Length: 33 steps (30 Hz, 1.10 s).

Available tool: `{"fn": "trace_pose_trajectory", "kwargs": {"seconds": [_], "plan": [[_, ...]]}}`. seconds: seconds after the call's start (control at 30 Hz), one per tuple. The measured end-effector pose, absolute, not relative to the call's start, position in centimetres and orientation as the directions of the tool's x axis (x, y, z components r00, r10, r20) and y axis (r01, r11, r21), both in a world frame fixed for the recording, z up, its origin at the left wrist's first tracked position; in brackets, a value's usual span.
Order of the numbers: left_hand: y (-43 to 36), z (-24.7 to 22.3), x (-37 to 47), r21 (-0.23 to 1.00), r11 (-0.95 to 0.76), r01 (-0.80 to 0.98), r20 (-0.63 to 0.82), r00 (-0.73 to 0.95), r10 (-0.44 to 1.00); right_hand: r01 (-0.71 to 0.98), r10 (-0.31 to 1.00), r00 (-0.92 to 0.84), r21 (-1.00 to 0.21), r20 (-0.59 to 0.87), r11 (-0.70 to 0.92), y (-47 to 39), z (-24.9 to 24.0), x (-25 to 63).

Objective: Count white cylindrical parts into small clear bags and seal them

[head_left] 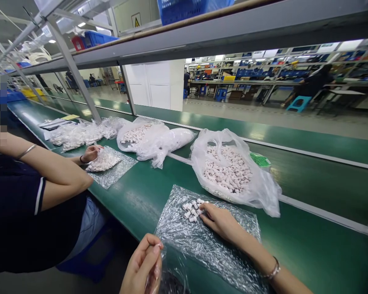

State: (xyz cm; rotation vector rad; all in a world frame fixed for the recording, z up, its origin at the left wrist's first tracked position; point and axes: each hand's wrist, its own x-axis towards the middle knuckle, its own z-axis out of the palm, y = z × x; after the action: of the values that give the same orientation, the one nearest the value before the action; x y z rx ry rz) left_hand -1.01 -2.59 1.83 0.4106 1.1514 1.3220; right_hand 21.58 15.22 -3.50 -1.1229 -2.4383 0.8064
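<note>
My left hand (144,265) is at the bottom, finger and thumb pinching the edge of a clear plastic bag (174,271) that hangs below it. My right hand (222,222) rests over a sheet of crinkled clear plastic film (184,237), its fingertips touching a small pile of white plastic fittings (190,212). Its fingers and thumb are curved but apart; whether a piece sits under them is hidden. Just beyond, a large open plastic bag (260,190) holds many more of the pale fittings (228,167).
On my left a co-worker's hand (92,153) holds a bag of pale pieces (104,161) over another film sheet. More filled bags (138,132) lie along the green bench (131,196). A green box (260,160) stands behind the large bag. A metal shelf (202,30) crosses overhead.
</note>
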Motion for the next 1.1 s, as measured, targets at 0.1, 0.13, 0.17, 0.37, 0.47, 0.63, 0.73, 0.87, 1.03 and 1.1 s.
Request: {"fn": "trace_pose_trajectory", "kwargs": {"seconds": [0.1, 0.13, 0.17, 0.37, 0.47, 0.63, 0.73, 0.87, 1.03, 1.1], "plan": [[-2.7, 1.6, -1.3, 0.796, 0.269, -0.542, -0.419, -0.172, 0.892, 0.443, 0.823, -0.568, -0.845, -0.006, 0.300, 15.2, -3.4, 21.7], [-2.7, 1.6, -1.3, 0.799, 0.264, -0.541, -0.414, -0.176, 0.893, 0.343, 0.827, -0.560, -0.923, -0.049, 0.177, 15.3, -3.1, 21.8], [-2.7, 1.6, -1.3, 0.802, 0.258, -0.538, -0.408, -0.179, 0.895, 0.241, 0.819, -0.567, -0.969, -0.092, 0.058, 15.3, -2.8, 21.9], [-2.6, 1.6, -1.0, 0.803, 0.275, -0.529, -0.415, -0.166, 0.894, 0.386, 0.792, -0.611, -0.873, 0.001, 0.299, 14.8, -3.1, 20.7], [-2.7, 1.5, -1.1, 0.809, 0.275, -0.519, -0.419, -0.181, 0.890, 0.533, 0.696, -0.711, -0.569, 0.100, 0.626, 14.3, -4.8, 19.8], [-2.9, 1.4, -1.4, 0.813, 0.256, -0.523, -0.413, -0.208, 0.887, 0.519, 0.649, -0.760, -0.568, 0.036, 0.639, 13.2, -5.3, 20.3], [-2.8, 1.4, -1.4, 0.811, 0.258, -0.525, -0.419, -0.213, 0.883, 0.376, 0.707, -0.700, -0.894, -0.101, 0.245, 13.1, -3.7, 20.9], [-2.7, 1.5, -1.2, 0.812, 0.262, -0.521, -0.418, -0.207, 0.885, 0.168, 0.735, -0.644, -0.977, -0.210, -0.131, 13.9, -2.2, 20.7], [-2.7, 1.4, -1.2, 0.812, 0.265, -0.520, -0.412, -0.190, 0.891, 0.581, 0.814, -0.578, -0.672, 0.057, 0.459, 14.3, -4.1, 19.0], [-2.8, 1.3, -1.3, 0.807, 0.270, -0.526, -0.419, -0.186, 0.889, 0.696, 0.793, -0.601, -0.419, 0.105, 0.583, 14.1, -5.4, 18.4]]}}
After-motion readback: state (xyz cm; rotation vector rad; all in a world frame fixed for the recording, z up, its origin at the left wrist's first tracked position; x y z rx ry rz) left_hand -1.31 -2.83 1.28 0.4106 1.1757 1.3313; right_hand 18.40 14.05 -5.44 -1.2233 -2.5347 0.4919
